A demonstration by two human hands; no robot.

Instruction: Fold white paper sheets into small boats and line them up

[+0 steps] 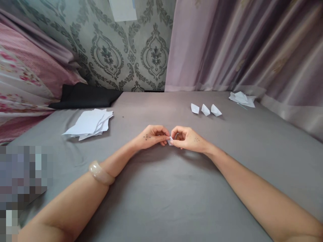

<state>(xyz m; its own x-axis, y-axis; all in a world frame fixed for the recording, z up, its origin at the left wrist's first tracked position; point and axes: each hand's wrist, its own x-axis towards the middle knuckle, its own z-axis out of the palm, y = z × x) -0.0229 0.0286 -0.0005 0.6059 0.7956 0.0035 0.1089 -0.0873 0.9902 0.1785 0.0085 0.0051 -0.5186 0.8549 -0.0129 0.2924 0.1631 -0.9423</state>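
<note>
Between my two hands is a small folded piece of white paper (pixel 170 142), mostly covered by the fingers. My left hand (pixel 154 136) pinches its left side between thumb and fingers. On the other side, my right hand (pixel 188 138) grips it the same way, with the fingertips of both hands nearly touching. Beyond my right hand, three small folded paper pieces (pixel 205 110) stand in a row on the grey sheet (pixel 161 195). How the held paper is folded cannot be made out.
A stack of white paper sheets (pixel 88 122) lies to the left. More paper pieces (pixel 242 98) lie at the far right beside a thin pale stick (pixel 242 106). Black cloth (pixel 88 96) sits at the back left. Curtains (pixel 214 43) and a patterned wall (pixel 131 50) bound the far side.
</note>
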